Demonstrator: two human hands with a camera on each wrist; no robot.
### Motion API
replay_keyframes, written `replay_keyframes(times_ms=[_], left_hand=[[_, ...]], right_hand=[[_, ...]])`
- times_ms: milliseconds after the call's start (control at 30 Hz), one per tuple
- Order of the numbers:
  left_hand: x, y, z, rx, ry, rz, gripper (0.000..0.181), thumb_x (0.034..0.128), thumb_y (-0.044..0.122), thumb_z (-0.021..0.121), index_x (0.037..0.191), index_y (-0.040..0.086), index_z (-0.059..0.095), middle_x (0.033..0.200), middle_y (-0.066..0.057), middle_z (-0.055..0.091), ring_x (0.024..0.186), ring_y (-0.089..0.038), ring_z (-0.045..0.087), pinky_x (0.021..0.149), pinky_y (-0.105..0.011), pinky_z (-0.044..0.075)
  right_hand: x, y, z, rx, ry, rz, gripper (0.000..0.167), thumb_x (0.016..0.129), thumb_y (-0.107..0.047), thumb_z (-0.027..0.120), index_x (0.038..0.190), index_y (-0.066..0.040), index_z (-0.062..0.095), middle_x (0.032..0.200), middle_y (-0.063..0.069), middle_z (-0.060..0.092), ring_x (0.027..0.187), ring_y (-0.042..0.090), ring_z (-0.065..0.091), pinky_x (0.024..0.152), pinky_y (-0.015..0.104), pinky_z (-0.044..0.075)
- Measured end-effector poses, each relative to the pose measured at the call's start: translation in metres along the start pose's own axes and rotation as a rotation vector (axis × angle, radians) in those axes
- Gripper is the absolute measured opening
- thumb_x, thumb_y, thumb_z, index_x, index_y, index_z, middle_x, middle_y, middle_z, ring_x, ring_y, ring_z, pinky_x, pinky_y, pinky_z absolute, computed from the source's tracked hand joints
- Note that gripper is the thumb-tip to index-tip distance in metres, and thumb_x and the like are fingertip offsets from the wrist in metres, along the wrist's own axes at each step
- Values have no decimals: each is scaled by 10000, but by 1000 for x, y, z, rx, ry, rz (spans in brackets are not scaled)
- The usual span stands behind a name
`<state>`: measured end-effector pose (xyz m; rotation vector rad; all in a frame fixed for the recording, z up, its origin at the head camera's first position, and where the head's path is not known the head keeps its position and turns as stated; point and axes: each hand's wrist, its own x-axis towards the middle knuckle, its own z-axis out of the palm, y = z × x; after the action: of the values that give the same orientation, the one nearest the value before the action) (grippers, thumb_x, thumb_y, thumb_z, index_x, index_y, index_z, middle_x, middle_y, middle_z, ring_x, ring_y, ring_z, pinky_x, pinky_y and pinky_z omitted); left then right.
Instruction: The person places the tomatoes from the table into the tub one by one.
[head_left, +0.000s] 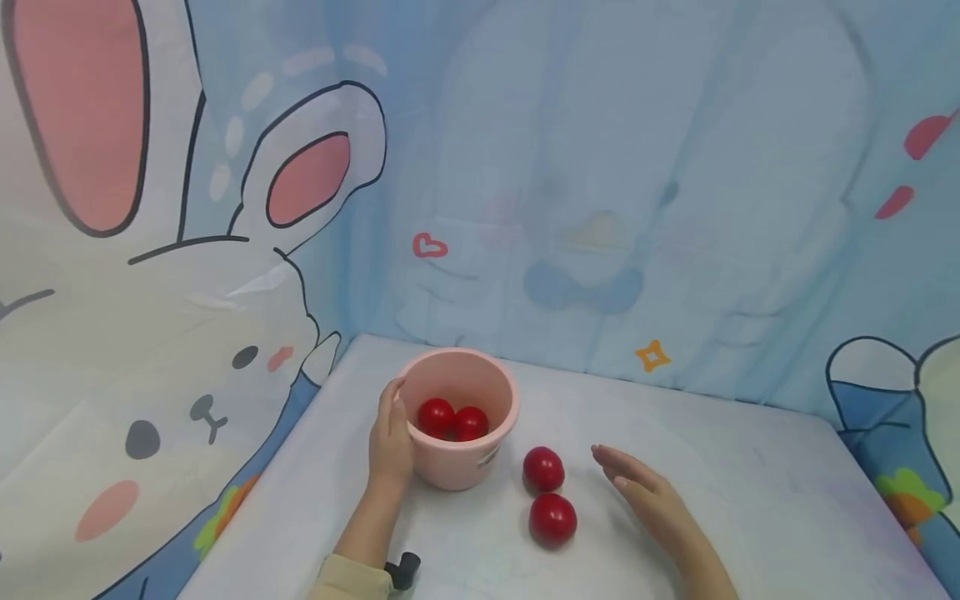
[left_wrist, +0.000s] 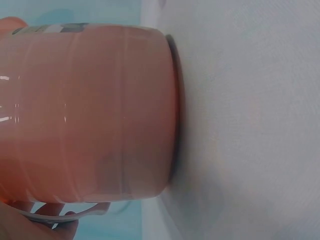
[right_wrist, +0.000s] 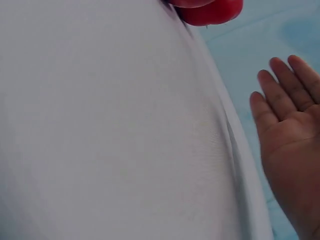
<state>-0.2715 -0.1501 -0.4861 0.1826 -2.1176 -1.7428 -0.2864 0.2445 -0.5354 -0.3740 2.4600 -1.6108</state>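
A pink bucket (head_left: 453, 467) stands upright on the white table, and two round red apple-like fruits (head_left: 436, 417) lie inside it. My left hand (head_left: 391, 437) grips the bucket's left side near the rim. In the left wrist view, its fingers (left_wrist: 65, 230) curl round a pale handle against the bucket wall. Right of the bucket, two more red fruits lie on the table, a farther one (head_left: 543, 469) and a nearer one (head_left: 552, 520). My right hand (head_left: 648, 492) is held to their right with fingers straight, touching neither; its bare palm shows in the right wrist view.
The white table (head_left: 712, 467) extends to the right and ends at a blue cartoon curtain (head_left: 675, 208) behind. A large rabbit print (head_left: 210, 350) covers the curtain on the left. A black strap device (head_left: 405, 571) sits on my left wrist.
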Motion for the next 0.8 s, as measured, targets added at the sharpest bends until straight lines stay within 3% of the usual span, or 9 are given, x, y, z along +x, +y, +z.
replay_keyframes(times_ms=[133,333,400,500,633,800], left_hand=[[0,2,-1,13,9,-4,418,1047,438,369,1464,421,343,1501,165,429,1433,-155,382,1093,-533,438],[-3,6,-2,23,5,-16,419,1050,427,360,1469,409,339,1512,146,427,1443,-168,376,1105,-537,423],[-4,7,-2,22,3,-25,419,1048,430,365,1466,411,339,1509,146,428,1441,-168,377,1104,-535,424],[-7,7,-3,25,-2,-34,434,1046,434,370,1477,398,328,1517,132,422,1443,-179,373,1103,-534,427],[-12,8,-6,35,-2,-47,447,1045,445,367,1485,397,309,1529,119,412,1449,-193,365,1089,-540,439],[-17,8,-10,59,2,-52,459,1041,457,373,1490,405,294,1529,109,412,1442,-205,372,1067,-549,457]], right_hand=[[1,11,2,131,-16,68,487,1007,-359,530,1477,-265,449,1550,-42,427,1334,-84,445,1002,80,381],[-1,19,4,127,0,85,517,1002,-379,526,1491,-241,434,1555,-54,421,1366,-65,422,1165,405,330],[-2,20,4,125,-4,86,518,1006,-384,515,1496,-242,425,1560,-54,414,1358,-87,416,1173,446,292],[-3,21,3,163,-9,85,521,1010,-369,511,1501,-219,418,1572,-33,401,1307,-153,420,1139,282,343],[-4,21,2,221,-19,66,515,1016,-327,511,1503,-190,414,1588,13,378,1269,-190,429,1002,65,340],[-2,23,3,231,-19,53,512,1012,-320,522,1500,-202,419,1589,16,375,1273,-188,427,987,48,338]])
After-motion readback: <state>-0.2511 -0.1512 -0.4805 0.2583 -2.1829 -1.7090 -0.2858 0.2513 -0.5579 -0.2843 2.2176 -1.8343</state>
